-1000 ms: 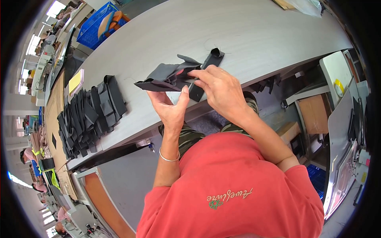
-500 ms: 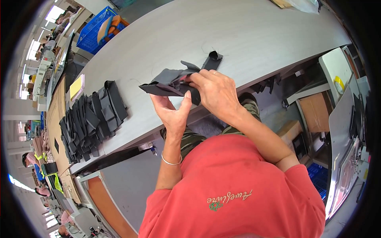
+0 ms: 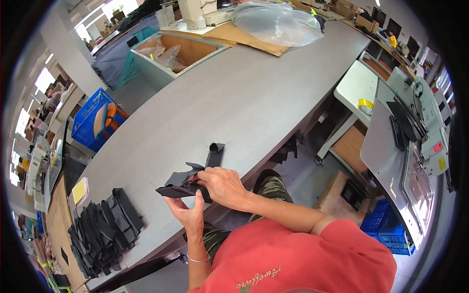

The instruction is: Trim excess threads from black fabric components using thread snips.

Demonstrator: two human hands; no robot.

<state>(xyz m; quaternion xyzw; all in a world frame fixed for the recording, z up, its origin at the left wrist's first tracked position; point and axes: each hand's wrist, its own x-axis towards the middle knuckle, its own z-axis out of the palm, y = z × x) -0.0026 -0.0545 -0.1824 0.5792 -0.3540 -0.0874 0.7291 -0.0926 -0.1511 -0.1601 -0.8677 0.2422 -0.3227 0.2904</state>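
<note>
A dark grey fabric piece [image 3: 177, 180] is held over the near edge of the long table, its layers folded and partly spread. My left hand [image 3: 189, 215] supports it from below, fingers under the cloth and thumb up at its near side. From the right, my right hand [image 3: 223, 188] pinches the cloth with bent fingers; a bit of red shows beside its fingertips. A dark strip [image 3: 215, 156] with a curled end lies on the table just beyond my right hand; whether it joins the held piece is hidden. To the left lies a row of similar dark fabric pieces [image 3: 102, 229].
The grey table [image 3: 195, 102] curves away to the far right. A yellow pad [image 3: 79, 191] lies by the fabric row. Beyond the table's left edge stand a blue crate [image 3: 90, 119] and an open-topped bin [image 3: 141, 61]. A white side table [image 3: 359, 88] with yellow tape [image 3: 365, 106] stands right.
The view has tilted up, bringing the table's far end, the bin and a plastic bag into sight. Both hands keep nearly the same hold on the fabric piece.
</note>
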